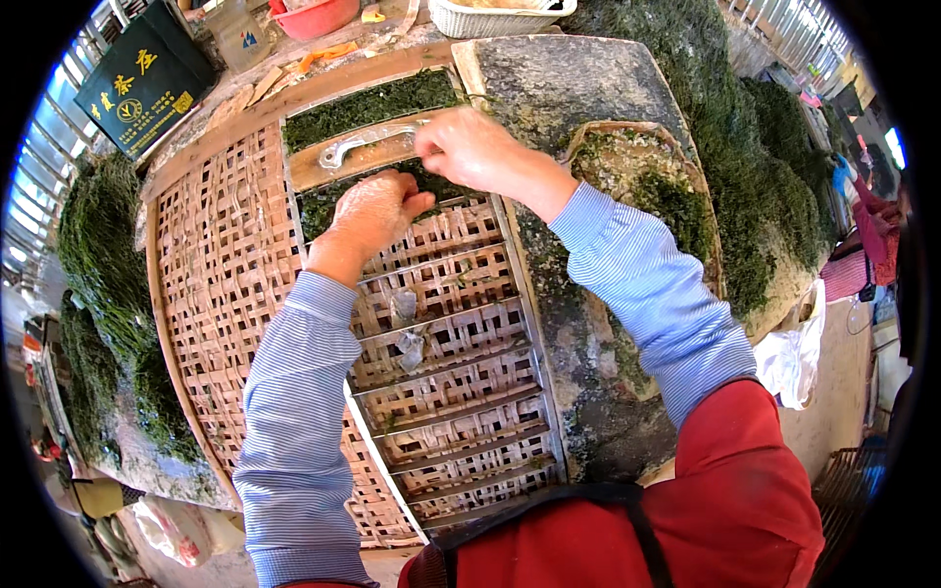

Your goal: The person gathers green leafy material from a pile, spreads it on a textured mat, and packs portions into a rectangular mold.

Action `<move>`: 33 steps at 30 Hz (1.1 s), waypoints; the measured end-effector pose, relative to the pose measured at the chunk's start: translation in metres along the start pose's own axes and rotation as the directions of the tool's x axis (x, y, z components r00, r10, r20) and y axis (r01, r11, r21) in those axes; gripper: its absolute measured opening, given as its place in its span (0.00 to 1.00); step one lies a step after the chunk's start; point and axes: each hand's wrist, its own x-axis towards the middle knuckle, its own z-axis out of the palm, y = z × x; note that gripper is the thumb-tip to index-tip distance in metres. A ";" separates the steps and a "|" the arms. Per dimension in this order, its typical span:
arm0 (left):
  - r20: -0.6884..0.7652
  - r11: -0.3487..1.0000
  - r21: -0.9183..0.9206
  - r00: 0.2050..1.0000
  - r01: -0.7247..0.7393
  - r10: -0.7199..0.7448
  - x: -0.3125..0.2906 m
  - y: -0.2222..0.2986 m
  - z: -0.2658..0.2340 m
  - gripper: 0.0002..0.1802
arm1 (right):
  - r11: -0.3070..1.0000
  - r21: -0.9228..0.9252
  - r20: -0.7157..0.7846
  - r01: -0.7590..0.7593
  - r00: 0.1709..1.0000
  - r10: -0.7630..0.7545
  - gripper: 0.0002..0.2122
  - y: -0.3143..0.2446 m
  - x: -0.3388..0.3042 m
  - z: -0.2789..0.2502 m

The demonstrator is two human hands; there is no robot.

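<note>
A metal frame (534, 367) split by crossbars into compartments lies on a woven bamboo tray (211, 265). Dark green stringy plant material (368, 108) fills its farthest compartment, and more lies under my hands. Between these green strips sits a wooden board (312, 171) with a curved silver metal handle (338, 154). My left hand (368, 218) bends over the nearer green strip, fingers curled and thumb out. Just beyond and to its right, my right hand (470, 147) is closed beside the handle's right end. What either hand pinches is hidden. The frame's nearer compartments show bare weave.
Right of the frame, a stained dark board (588, 83) carries a shallow tray of green scraps (676, 201). Green heaps (706, 127) rise beyond it, others (103, 235) at left. A green box (137, 83), red basin (319, 15) and white basket (495, 18) stand at the back.
</note>
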 end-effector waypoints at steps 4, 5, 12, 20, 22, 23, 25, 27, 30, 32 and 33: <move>0.009 0.917 -0.391 0.996 -0.082 0.094 -0.002 -0.039 -0.020 0.17 | 0.964 -0.256 -0.249 0.076 0.958 -0.142 0.11 -0.024 0.038 0.013; 0.023 0.978 -0.204 0.999 -0.038 0.043 -0.013 -0.018 -0.053 0.16 | 0.944 -0.319 -0.280 0.086 0.943 -0.181 0.12 -0.018 0.043 0.019; -0.668 1.000 0.017 0.744 0.011 0.003 -0.058 -0.055 -0.066 0.33 | 0.942 -0.326 -0.180 0.076 0.974 -0.140 0.04 -0.052 0.013 0.013; -0.379 0.968 0.247 0.914 -0.048 0.142 -0.039 -0.044 0.005 0.48 | 0.987 -0.157 -0.107 0.043 0.992 -0.061 0.20 -0.028 -0.007 0.046; -0.367 0.933 0.354 0.927 0.068 0.072 -0.037 -0.038 0.012 0.47 | 0.985 -0.162 -0.174 0.053 0.981 -0.081 0.21 -0.021 -0.011 0.053; -0.369 0.920 0.389 0.923 0.045 0.111 -0.035 -0.043 0.013 0.46 | 0.977 -0.205 -0.226 0.059 0.968 -0.106 0.21 -0.018 -0.009 0.058; -0.373 0.904 0.423 0.920 0.058 0.116 -0.034 -0.050 0.013 0.47 | 0.975 -0.208 -0.226 0.071 0.967 -0.119 0.22 -0.018 -0.006 0.061; -0.362 0.905 0.417 0.929 0.087 0.077 -0.030 -0.040 0.014 0.47 | 0.993 -0.099 -0.242 0.061 0.967 -0.084 0.24 -0.016 -0.012 0.059; -0.383 0.908 0.419 0.911 0.022 0.154 -0.030 -0.047 0.017 0.47 | 0.967 0.249 -0.391 0.044 0.919 0.059 0.36 -0.022 -0.038 0.034; -0.377 0.884 0.462 0.918 0.069 0.125 -0.033 -0.054 0.016 0.46 | 0.945 0.289 -0.528 0.151 0.849 0.026 0.37 -0.031 -0.090 -0.006; -0.374 0.877 0.474 0.920 0.080 0.118 -0.032 -0.056 0.019 0.46 | 0.898 0.440 -0.440 0.003 0.872 0.213 0.35 -0.039 -0.135 -0.045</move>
